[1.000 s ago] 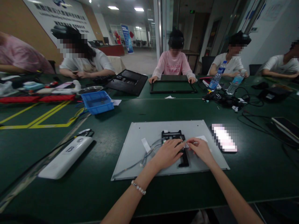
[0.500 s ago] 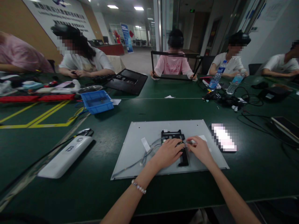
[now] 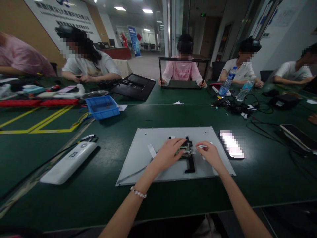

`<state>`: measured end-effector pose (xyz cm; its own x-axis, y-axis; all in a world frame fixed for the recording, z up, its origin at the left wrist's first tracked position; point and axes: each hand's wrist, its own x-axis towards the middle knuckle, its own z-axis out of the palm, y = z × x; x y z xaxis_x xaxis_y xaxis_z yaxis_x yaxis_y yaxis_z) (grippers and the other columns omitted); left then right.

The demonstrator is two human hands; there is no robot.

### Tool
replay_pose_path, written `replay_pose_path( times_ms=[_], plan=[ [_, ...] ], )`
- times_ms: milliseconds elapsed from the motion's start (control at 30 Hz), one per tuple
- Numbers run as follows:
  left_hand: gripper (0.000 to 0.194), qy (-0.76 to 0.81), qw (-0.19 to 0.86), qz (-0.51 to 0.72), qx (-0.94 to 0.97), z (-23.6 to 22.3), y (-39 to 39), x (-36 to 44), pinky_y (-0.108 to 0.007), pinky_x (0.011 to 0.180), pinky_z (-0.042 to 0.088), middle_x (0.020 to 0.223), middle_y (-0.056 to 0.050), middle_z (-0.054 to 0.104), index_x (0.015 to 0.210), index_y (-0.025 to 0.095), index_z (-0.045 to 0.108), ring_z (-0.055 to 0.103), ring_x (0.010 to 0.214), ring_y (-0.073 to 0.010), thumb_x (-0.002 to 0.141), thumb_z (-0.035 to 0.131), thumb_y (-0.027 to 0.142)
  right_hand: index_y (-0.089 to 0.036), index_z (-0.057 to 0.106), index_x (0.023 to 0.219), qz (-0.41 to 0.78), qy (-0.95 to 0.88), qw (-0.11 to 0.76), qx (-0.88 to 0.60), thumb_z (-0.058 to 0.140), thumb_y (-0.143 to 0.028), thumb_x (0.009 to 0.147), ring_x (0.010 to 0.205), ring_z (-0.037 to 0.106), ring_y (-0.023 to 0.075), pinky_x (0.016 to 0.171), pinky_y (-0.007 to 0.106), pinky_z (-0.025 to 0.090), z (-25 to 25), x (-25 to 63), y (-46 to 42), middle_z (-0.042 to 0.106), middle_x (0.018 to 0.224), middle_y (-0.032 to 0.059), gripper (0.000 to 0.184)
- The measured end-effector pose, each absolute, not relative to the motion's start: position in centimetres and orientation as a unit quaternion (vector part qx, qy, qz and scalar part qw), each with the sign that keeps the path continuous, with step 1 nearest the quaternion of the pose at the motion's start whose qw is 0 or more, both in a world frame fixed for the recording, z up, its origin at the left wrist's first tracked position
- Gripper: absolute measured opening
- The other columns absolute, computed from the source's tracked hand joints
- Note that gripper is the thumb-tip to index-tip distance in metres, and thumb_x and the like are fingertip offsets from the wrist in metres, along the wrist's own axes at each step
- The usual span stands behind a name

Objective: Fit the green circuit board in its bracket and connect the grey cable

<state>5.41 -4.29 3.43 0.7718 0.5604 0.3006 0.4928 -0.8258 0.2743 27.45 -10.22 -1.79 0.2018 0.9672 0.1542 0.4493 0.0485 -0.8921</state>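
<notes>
A light grey flat panel (image 3: 138, 142) lies in front of me, with a black plastic bracket (image 3: 190, 165) and a green circuit board (image 3: 187, 152) on it. My left hand (image 3: 168, 153) lies over the bracket's left side, fingers stretched across it and hiding part of the board. Just right of the board, my right hand (image 3: 210, 155) has thumb and forefinger curled close together; a small translucent scrap shows near the fingertips, but whether they grip it is unclear. Thin grey cables (image 3: 136, 172) run from under my left hand toward the panel's lower left corner. A white strip (image 3: 151, 150) sits left of that hand.
Right of the panel lies a phone (image 3: 231, 143) with its screen lit. A white power bank (image 3: 70, 162) and a blue basket (image 3: 102, 107) are on the left. Across the green table (image 3: 158, 115), several people sit; one holds a black frame (image 3: 183, 86). Bottles (image 3: 245, 90) stand at the right.
My left hand has shifted left and up, uncovering more of the circuit board. My right hand has moved slightly apart from the bracket. The view has turned a little to the right.
</notes>
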Motion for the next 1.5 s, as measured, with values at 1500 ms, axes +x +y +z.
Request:
replay_pose_path(
  times_ms=[1500],
  plan=[
    [0.03, 0.471, 0.137, 0.276, 0.827, 0.2, -2.3, -3.1, -0.034, 0.088, 0.044, 0.102, -0.005, 0.053, 0.102, 0.018, 0.057, 0.054, 0.092, -0.0187, 0.072, 0.052, 0.012, -0.011, 0.054, 0.111, 0.077, -0.901, 0.189, -0.384, 0.048, -0.028, 0.089, 0.115, 0.05, 0.0213, 0.099, 0.035, 0.04, 0.5, 13.5, -11.0, 0.059, 0.117, 0.0128, 0.028]
  ],
)
